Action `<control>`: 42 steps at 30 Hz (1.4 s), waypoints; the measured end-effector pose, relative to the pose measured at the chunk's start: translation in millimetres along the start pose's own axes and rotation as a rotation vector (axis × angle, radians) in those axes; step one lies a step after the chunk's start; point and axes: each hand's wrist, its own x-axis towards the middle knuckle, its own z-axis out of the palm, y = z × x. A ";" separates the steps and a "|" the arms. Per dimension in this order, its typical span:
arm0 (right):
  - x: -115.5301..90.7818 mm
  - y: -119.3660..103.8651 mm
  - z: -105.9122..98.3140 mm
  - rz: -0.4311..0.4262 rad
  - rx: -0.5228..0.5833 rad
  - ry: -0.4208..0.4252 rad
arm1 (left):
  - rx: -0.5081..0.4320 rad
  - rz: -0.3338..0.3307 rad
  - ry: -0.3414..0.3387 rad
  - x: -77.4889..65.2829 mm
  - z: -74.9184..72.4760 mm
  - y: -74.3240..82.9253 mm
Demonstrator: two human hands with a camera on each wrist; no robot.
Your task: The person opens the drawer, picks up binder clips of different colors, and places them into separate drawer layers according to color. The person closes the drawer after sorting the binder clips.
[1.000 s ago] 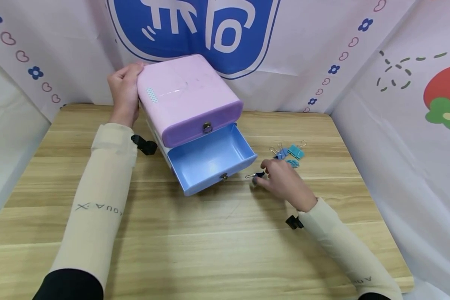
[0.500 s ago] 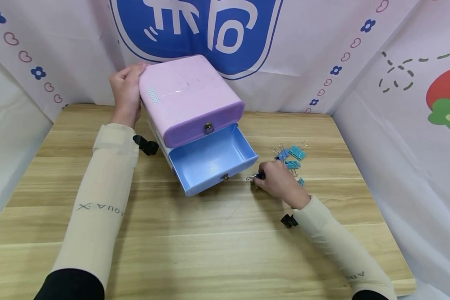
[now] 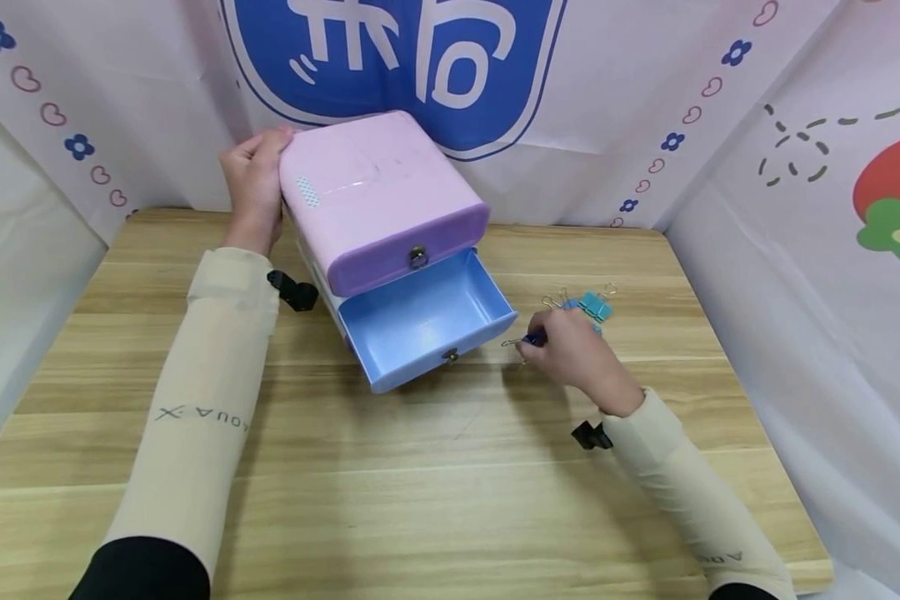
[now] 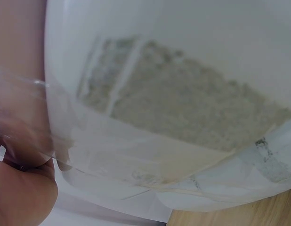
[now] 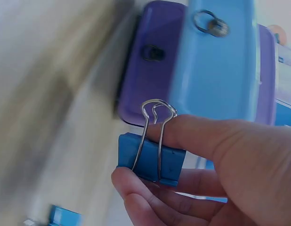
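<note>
White cloth walls [image 3: 585,108] are standing around a wooden table [image 3: 390,500]. From the head, the left hand [image 3: 253,183] is holding the back left corner of a drawer box [image 3: 375,183], its fingers bending around it. A blue drawer [image 3: 420,321] is sticking out under the pink top. Just right of the drawer's edge, the right hand [image 3: 581,354] is pinching a blue clip [image 3: 534,337]; the clip's wire loops are pointing left, at the drawer, with some wood showing between. More clips [image 3: 596,307] are lying behind the hand, partly hidden.

From the left wrist, the box's pale side is filling most of the view, with fingers [image 4: 25,193] showing beside it.

From the right wrist, the clip is sitting between the fingers, a narrow gap apart. Its wire loops are standing up, toward the drawer, and its long body is running across.
</note>
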 end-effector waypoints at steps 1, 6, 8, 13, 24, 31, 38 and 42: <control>0.0 -0.4 -4.0 -0.010 -0.004 0.018 | -0.002 0.001 0.001 0.2 0.1 -0.3; 1.7 -2.1 -24.9 -0.015 -0.023 0.074 | -0.008 0.007 0.004 1.1 -0.3 -1.5; 2.3 -2.7 -33.5 -0.003 -0.031 0.086 | -0.007 0.007 0.001 1.3 -0.4 -1.7; 4.6 -7.3 -52.2 -0.006 -0.039 0.132 | 0.000 0.010 0.000 0.7 -0.8 -1.5; 16.5 -36.4 -70.2 -0.025 -0.023 0.155 | 0.006 -0.019 0.005 -1.4 -1.7 0.8; 27.8 -57.6 -69.3 -0.077 -0.033 0.137 | -0.023 -0.024 0.014 1.4 1.9 0.2; 43.1 -76.9 -64.0 -0.118 -0.045 0.092 | -0.013 -0.033 0.013 2.6 1.4 0.1; 52.3 -82.7 -55.6 -0.148 -0.055 0.053 | 0.000 -0.033 0.016 3.2 0.7 0.1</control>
